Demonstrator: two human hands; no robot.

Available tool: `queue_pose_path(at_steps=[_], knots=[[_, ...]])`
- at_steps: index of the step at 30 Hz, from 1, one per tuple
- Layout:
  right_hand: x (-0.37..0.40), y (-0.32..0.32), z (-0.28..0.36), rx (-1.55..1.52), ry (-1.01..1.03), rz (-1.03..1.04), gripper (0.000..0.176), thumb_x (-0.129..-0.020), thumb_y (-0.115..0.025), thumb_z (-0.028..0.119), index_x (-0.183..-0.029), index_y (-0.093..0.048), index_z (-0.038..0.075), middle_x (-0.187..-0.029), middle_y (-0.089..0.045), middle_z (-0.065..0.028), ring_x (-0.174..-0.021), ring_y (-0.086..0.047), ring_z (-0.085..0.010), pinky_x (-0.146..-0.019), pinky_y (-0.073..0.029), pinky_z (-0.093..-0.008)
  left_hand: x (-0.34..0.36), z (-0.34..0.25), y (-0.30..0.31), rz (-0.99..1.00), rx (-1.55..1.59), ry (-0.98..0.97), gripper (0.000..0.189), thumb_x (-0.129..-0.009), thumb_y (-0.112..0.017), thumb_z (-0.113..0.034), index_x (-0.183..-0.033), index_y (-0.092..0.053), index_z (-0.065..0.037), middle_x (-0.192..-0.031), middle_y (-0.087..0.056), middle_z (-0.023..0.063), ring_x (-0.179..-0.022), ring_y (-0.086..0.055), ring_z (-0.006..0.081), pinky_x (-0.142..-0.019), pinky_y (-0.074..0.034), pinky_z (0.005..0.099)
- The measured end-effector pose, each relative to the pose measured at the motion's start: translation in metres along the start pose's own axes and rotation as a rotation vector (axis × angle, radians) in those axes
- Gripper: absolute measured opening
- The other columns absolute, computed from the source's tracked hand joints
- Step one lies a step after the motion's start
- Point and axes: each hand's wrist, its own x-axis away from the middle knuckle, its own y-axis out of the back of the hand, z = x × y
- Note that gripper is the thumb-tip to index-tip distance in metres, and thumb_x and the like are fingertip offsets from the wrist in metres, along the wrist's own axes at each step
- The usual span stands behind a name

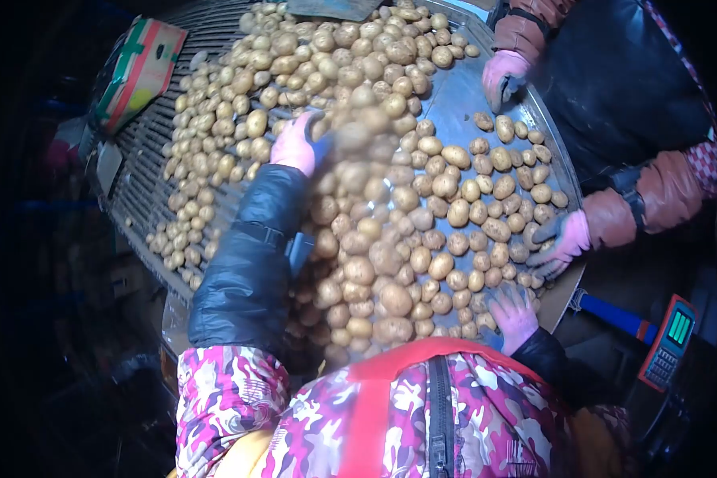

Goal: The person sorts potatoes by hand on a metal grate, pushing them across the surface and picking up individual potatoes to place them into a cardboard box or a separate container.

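Observation:
Many potatoes (358,271) cover a metal sorting table (454,92). My left hand (298,145), in a pink glove with dark fingers, reaches to the middle of the heap, fingers apart, beside potatoes that are blurred by motion. My right hand (511,314), gloved the same way, lies at the near right edge of the potatoes with its fingers spread over them. Nothing is visibly gripped in either hand.
Across the table at the right, a co-worker's two gloved hands (505,78) (564,243) are at the potatoes. A striped carton (145,72) stands on the slatted part at the left. A scale display (668,342) is at the lower right.

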Motion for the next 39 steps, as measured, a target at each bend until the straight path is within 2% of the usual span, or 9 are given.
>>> queue_pose_path(at_steps=[6, 11, 15, 20, 28, 31, 32, 36, 39], knots=[[0.001, -0.013, -0.001, 0.021, 0.006, -0.064, 0.061, -0.089, -0.068, 0.044, -0.134, -0.062, 0.003, -0.144, -0.057, -0.0236, -0.143, -0.043, -0.0453, -0.120, -0.027, -0.0636, 0.079, 0.002, 0.022, -0.028, 0.508, 0.108, 0.052, -0.095, -0.072, -0.045, -0.133, -0.067, -0.010, -0.124, -0.071, 0.0115, -0.108, -0.071, 0.0276, -0.095, -0.057, 0.0369], [0.001, -0.027, -0.007, 0.027, 0.081, -0.186, 0.060, -0.089, -0.070, 0.039, -0.135, -0.060, 0.002, -0.143, -0.056, -0.0239, -0.142, -0.043, -0.0450, -0.121, -0.028, -0.0618, 0.154, -0.009, 0.064, 0.093, 2.169, 0.330, 0.068, -0.104, -0.040, -0.067, -0.144, -0.060, -0.016, -0.135, -0.067, 0.0141, -0.122, -0.064, 0.0437, -0.099, -0.053, 0.0631], [0.003, -0.033, -0.014, 0.030, 0.112, -0.216, 0.060, -0.089, -0.070, 0.038, -0.136, -0.059, 0.001, -0.144, -0.055, -0.0224, -0.143, -0.041, -0.0446, -0.121, -0.027, -0.0617, 0.218, 0.008, 0.032, -0.229, 1.632, 0.063, 0.059, -0.108, -0.040, -0.059, -0.140, -0.060, -0.014, -0.134, -0.067, 0.0115, -0.121, -0.066, 0.0338, -0.094, -0.058, 0.0528], [0.000, -0.059, -0.044, 0.158, 0.164, -0.274, 0.065, -0.090, -0.068, 0.041, -0.142, -0.056, 0.003, -0.148, -0.054, -0.0217, -0.144, -0.042, -0.0448, -0.122, -0.026, -0.0618, 0.351, -0.056, 0.044, -0.217, 1.693, 0.591, 0.044, -0.111, -0.047, -0.042, -0.129, -0.066, -0.007, -0.109, -0.073, 0.0090, -0.094, -0.072, 0.0190, -0.079, -0.060, 0.0312], [-0.024, -0.059, -0.057, 0.125, 0.303, -0.349, 0.060, -0.091, -0.066, 0.038, -0.140, -0.058, 0.003, -0.139, -0.060, -0.0223, -0.137, -0.049, -0.0446, -0.119, -0.032, -0.0589, 0.593, 0.028, 0.007, -0.564, 1.866, 0.735, 0.031, -0.106, -0.056, -0.030, -0.124, -0.066, -0.008, -0.117, -0.070, 0.0106, -0.100, -0.071, 0.0213, -0.086, -0.061, 0.0367], [-0.028, -0.052, -0.051, 0.125, 0.297, -0.312, 0.061, -0.089, -0.068, 0.034, -0.140, -0.058, 0.002, -0.137, -0.060, -0.0244, -0.134, -0.051, -0.0455, -0.118, -0.035, -0.0574, 0.663, 0.088, 0.060, -0.556, -0.259, 1.019, 0.037, -0.091, -0.077, -0.018, -0.123, -0.064, -0.004, -0.118, -0.067, 0.0122, -0.111, -0.067, 0.0221, -0.096, -0.057, 0.0353], [-0.029, -0.052, -0.051, 0.118, 0.290, -0.302, 0.061, -0.088, -0.069, 0.033, -0.140, -0.058, 0.001, -0.137, -0.061, -0.0250, -0.134, -0.052, -0.0459, -0.117, -0.036, -0.0569, 0.677, 0.113, 0.076, -0.686, -0.329, 1.181, 0.036, -0.092, -0.076, -0.018, -0.123, -0.064, -0.004, -0.116, -0.068, 0.0119, -0.110, -0.067, 0.0221, -0.093, -0.057, 0.0356], [-0.018, -0.044, -0.033, 0.082, 0.237, -0.238, 0.063, -0.086, -0.072, 0.028, -0.140, -0.058, 0.000, -0.134, -0.061, -0.0277, -0.131, -0.054, -0.0472, -0.115, -0.040, -0.0549, 0.691, 0.132, 0.128, -1.309, 0.868, 1.130, 0.030, -0.096, -0.070, -0.021, -0.121, -0.064, -0.005, -0.109, -0.069, 0.0107, -0.104, -0.069, 0.0222, -0.085, -0.059, 0.0370], [0.000, -0.030, -0.013, 0.053, 0.218, -0.250, 0.058, -0.089, -0.070, 0.029, -0.138, -0.059, 0.001, -0.135, -0.062, -0.0269, -0.132, -0.053, -0.0474, -0.115, -0.039, -0.0563, 0.629, 0.072, 0.106, -1.016, 1.273, 0.996, 0.027, -0.098, -0.065, -0.024, -0.119, -0.064, -0.006, -0.104, -0.070, 0.0098, -0.099, -0.071, 0.0222, -0.078, -0.060, 0.0381]])
